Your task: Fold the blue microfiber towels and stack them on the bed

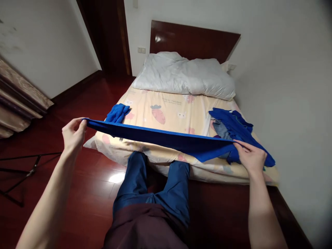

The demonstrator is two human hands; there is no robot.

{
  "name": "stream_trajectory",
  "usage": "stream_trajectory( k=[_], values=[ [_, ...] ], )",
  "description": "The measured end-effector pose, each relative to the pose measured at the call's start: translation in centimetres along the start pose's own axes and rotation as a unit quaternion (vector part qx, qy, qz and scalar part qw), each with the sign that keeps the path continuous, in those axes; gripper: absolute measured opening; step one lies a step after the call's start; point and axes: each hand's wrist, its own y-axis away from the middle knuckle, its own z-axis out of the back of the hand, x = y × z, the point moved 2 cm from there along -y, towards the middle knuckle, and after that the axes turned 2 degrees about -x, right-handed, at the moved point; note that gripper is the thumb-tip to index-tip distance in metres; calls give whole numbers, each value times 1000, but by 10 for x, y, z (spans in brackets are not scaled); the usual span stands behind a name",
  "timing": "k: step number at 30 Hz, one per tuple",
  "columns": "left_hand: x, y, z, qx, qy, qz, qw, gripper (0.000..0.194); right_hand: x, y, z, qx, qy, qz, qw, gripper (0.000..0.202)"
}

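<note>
A blue cloth (160,138) is stretched in the air between my two hands, over the near edge of the bed. My left hand (74,134) pinches its left end, and my right hand (251,155) pinches the right end between thumb and fingers. The cloth's upper edge is nearly straight and slopes down to the right; its lower edge hangs uneven. Behind its left part lies a crumpled blue cloth (118,112) on the bed. A pile of blue garments (233,124), with a grey-blue piece among them, lies on the right side, partly behind my right hand.
The bed (145,107) has a patterned cream sheet, with a white quilt (181,74) bunched near the dark headboard (194,39). Black metal stand legs (33,169) are on the floor at left. Curtains (20,100) hang at far left; a wall is close on the right.
</note>
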Motion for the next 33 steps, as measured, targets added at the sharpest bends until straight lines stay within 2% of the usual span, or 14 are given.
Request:
stream_trajectory(
  k=[2, 4, 9, 13, 16, 19, 21, 23, 25, 28, 31, 33],
  values=[
    [-3, 4, -4, -13, 32, 37, 999, 32, -9, 2, 7, 57, -54, -63, 995, 49],
    [-9, 9, -6, 9, 60, 55, 997, 31, -18, 5, 14, 87, -121, -112, 983, 53],
    [-23, 17, 7, 88, 75, 51, 992, 30, -30, 11, 44, 63, -179, -155, 970, 49],
    [-16, 15, 17, 138, 56, 55, 987, 27, -33, 6, 69, 62, -169, -182, 967, 50],
    [-2, 7, 8, 171, 52, 70, 981, 28, -37, -7, 69, 111, -146, -176, 967, 55],
    [14, -8, -23, 225, 75, 82, 968, 33, -40, -25, 44, 167, -130, -194, 958, 54],
    [22, -24, -54, 263, 101, 103, 954, 33, -39, -43, 17, 189, -124, -214, 950, 40],
    [26, -43, -90, 268, 116, 142, 946, 28, -36, -65, -13, 196, -121, -222, 948, 19],
    [23, -68, -124, 231, 122, 173, 950, 21, -32, -89, -38, 172, -109, -206, 957, 4],
    [7, -105, -161, 154, 139, 113, 972, 22, -28, -124, -58, 70, -66, -123, 988, 10],
    [-8, -129, -176, 88, 165, 40, 981, 26, -30, -140, -62, -14, -79, -38, 996, 24],
    [-8, -130, -176, 58, 186, 12, 981, 24, -37, -134, -64, -43, -113, -4, 993, 27]
  ],
)
